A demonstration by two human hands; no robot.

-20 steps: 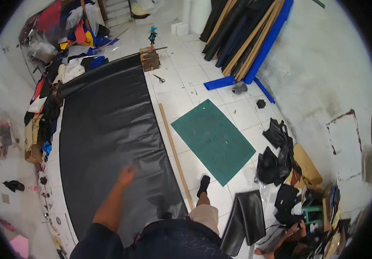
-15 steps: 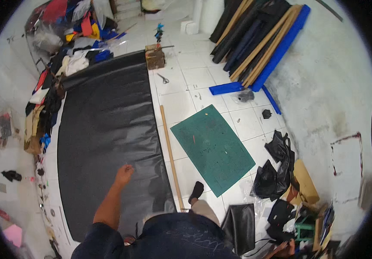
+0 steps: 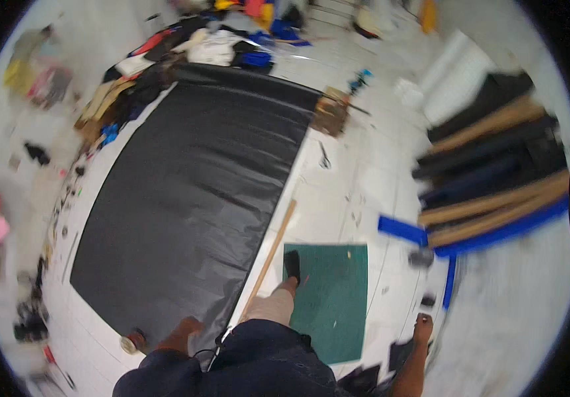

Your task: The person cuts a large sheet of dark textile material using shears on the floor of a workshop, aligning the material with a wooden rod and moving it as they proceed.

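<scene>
A large black sheet point(image 3: 192, 192) lies spread flat on the white tiled floor. My left hand point(image 3: 182, 329) is low at the sheet's near edge, beside a small roll of tape point(image 3: 133, 342); motion blur hides its fingers. My right hand point(image 3: 423, 324) hangs out to the right over the floor with nothing in it, past a green cutting mat point(image 3: 334, 298). My foot in a black sock point(image 3: 291, 264) stands on the mat's left edge. A long wooden stick point(image 3: 270, 258) lies between the sheet and the mat.
Piled cloth and clutter point(image 3: 219, 40) lie past the sheet's far end, with small items along its left side point(image 3: 53, 218). A wooden box point(image 3: 330, 111) sits at the far right corner. Rolls and boards point(image 3: 497, 172) lean at the right. Scissors point(image 3: 323, 155) lie on the tiles.
The view has swung and blurred. My left hand has drawn back from the middle of the sheet to its near edge. My right hand has come into view at the right.
</scene>
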